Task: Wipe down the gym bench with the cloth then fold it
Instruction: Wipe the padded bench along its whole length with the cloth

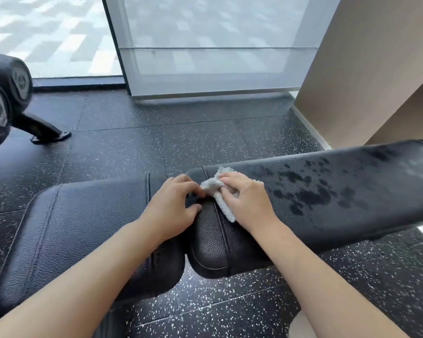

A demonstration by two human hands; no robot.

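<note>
The cloth (220,191) lies bunched at frame centre on the bench (327,191), beside wet patches. The right hand (244,196) presses it flat-fingered; the left hand (174,198) pinches its edge. It looks soft, light and limp, best pinched at its corners for folding.

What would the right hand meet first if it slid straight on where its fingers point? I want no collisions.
Probably the left hand: the right hand's fingers point up-left across the cloth, and the left's fingertips sit just beyond it. Depth is hard to judge.
</note>
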